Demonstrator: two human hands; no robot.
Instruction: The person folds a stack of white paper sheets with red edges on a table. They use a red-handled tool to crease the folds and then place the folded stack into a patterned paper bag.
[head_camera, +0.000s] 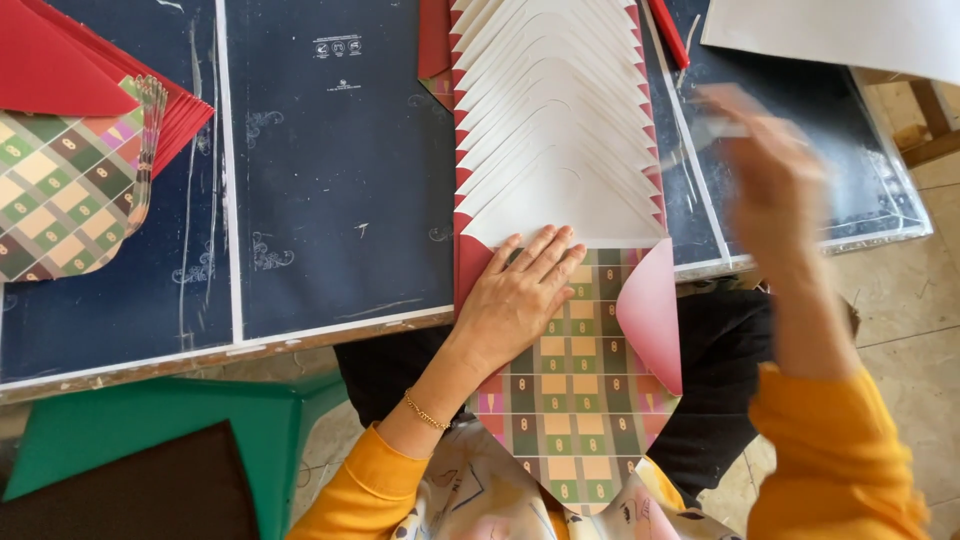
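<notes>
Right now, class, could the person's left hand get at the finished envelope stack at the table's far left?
Probably yes: the left hand rests flat, holding nothing, and bare dark tabletop lies between it and the envelope stack.

Left of the fanned row of white envelope flaps (555, 130), the dark bench (340, 170) lies bare as far as the stack of patterned envelopes (70, 170) at its far left edge. Right of the row, a red pen (668, 32) and a white sheet (830, 30) crowd the bench, with the blurred right hand (775, 180) raised above them.
</notes>
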